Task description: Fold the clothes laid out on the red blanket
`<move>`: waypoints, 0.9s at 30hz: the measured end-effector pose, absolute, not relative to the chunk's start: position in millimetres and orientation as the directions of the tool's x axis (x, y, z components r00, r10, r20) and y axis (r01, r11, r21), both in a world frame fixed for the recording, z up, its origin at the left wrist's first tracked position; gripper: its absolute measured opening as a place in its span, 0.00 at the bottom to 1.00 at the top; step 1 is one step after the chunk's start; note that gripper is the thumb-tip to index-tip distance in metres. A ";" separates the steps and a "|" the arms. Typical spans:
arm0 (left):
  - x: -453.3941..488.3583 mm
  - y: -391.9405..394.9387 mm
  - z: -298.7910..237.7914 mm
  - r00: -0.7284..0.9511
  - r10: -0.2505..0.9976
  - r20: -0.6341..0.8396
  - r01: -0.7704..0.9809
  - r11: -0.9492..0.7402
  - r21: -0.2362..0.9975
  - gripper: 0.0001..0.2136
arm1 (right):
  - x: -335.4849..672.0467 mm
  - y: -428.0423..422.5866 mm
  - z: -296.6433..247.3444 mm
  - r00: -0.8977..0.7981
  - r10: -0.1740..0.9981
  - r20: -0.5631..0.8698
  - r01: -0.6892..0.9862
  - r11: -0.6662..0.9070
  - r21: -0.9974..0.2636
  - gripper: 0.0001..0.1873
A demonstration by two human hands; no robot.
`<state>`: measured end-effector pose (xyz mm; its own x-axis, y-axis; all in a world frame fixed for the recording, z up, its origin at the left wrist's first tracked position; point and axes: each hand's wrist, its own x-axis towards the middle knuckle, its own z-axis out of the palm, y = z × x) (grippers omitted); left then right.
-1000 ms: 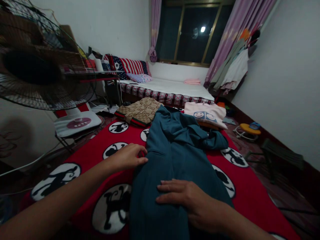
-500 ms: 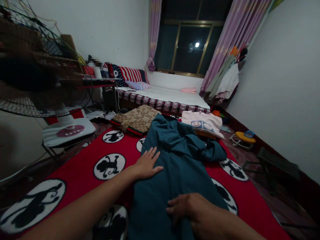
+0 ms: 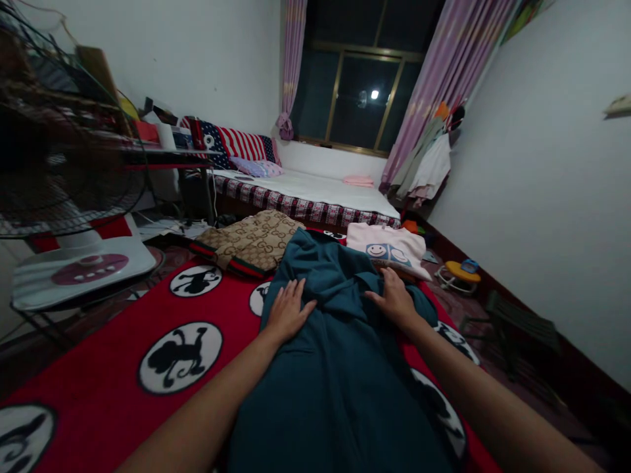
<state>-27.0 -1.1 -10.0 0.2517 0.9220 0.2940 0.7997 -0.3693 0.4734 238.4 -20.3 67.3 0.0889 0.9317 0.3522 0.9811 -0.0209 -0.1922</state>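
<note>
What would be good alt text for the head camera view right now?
A person's left hand and right hand lie flat on a teal garment spread over a red blanket with black monkey circles. Beyond lie a folded tan garment, a pink shirt and a bed.

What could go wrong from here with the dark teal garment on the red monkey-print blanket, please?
The bunched fold by the right hand could be pressed into the dark teal garment as a crease. The left hand, flat near its edge, might drag it askew on the red blanket. Its far end could nudge the folded pink smiley shirt.
</note>
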 end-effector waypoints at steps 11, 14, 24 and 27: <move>-47.2 6.9 -3.6 -0.106 0.911 0.398 0.274 -0.358 0.893 0.19 | 230.2 -49.0 170.1 0.496 0.770 0.401 0.301 0.281 -0.911 0.19; -50.0 7.8 -4.1 -0.161 0.920 0.358 0.141 -0.338 0.931 0.18 | 187.7 -114.1 186.3 0.341 0.886 0.315 0.132 0.287 -0.949 0.21; -67.8 5.2 9.3 -0.237 0.964 0.123 0.046 -0.115 0.992 0.17 | 140.7 -211.3 137.6 -0.343 0.931 0.128 0.667 0.337 -0.664 0.14; -69.9 1.2 17.3 -0.132 0.986 0.098 0.177 -0.074 0.981 0.15 | 145.7 -178.6 123.8 -0.291 0.949 0.119 0.722 0.300 -0.624 0.12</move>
